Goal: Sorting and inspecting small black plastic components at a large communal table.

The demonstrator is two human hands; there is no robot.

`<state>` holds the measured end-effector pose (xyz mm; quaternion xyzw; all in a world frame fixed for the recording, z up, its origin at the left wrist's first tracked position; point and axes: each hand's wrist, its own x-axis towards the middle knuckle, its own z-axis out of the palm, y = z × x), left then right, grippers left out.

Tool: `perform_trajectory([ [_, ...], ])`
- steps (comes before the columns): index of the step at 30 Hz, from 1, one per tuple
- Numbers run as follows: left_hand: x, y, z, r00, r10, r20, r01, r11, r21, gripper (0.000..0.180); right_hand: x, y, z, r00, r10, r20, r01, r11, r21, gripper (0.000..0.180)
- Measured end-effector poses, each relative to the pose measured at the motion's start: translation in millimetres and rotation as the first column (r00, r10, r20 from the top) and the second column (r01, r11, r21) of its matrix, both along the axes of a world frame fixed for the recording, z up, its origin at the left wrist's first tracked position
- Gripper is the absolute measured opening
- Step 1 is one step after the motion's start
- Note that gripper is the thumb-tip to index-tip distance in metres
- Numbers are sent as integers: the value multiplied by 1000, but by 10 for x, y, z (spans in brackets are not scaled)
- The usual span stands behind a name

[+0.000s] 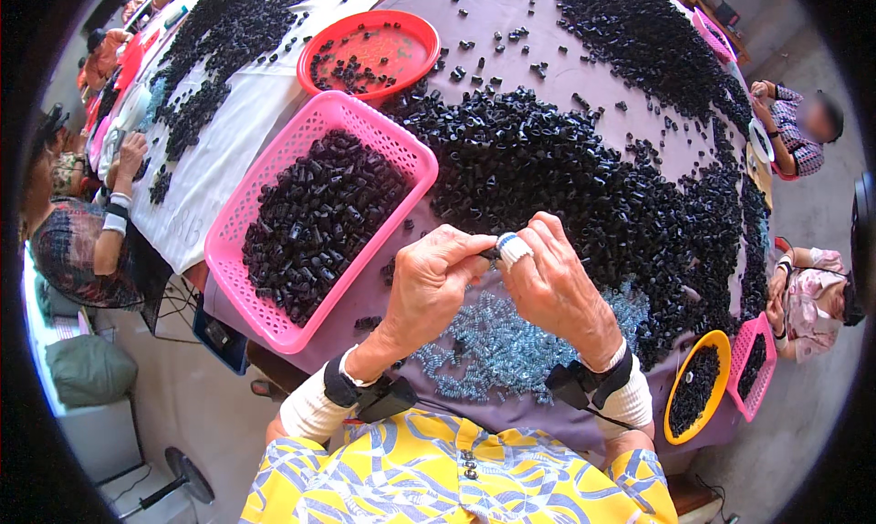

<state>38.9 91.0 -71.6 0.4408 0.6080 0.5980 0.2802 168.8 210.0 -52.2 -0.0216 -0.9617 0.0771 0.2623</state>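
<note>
both hands meet over the table's near edge, just above a spread of small metal springs (493,351) on the purple cloth (511,13). left hand (429,282) has thumb and forefinger drawn together at the tips, pinching toward the 3 o'clock side; right hand (557,282) is curled, its taped forefinger (514,248) pressed down on a small black plastic piece (493,250) that sits between the two hands' fingertips. only a sliver of that piece shows, so whether a spring is already on it cannot be told. judged step: fitting or seating one small part into another, mid-assembly, with the piece held at both ends. the next move would call for a steady push or twist along the piece's axis without letting it slip from the pinch, then a free hand to let go. the pink basket (274,319) of black pieces lies at 10 o'clock from the hands, near the left wrist; the big heap of loose black pieces (566,168) runs from 12 to 3 o'clock, just beyond the fingertips. a red round tray (401,27) sits farther off at 11 o'clock, a yellow bowl (721,342) at 4 o'clock. other people sit along the left and right edges of the table, their hands well apart from these.
</note>
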Motion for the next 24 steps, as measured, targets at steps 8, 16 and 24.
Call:
perform_trajectory([
  [8, 35, 23, 14, 1000, 17, 9, -17, 1000, -25, 30, 15, 69, -25, 999, 11, 42, -5, 987, -162, 15],
  [16, -20, 14, 30, 864, -4, 503, 82, 988, -132, 22, -33, 65, 104, 997, -67, 36, 70, 995, -74, 12],
  [24, -24, 14, 17, 735, -17, 678, 117, 988, -101, 23, -121, -53, 155, 976, -206, 65, 206, 978, 16, 34],
])
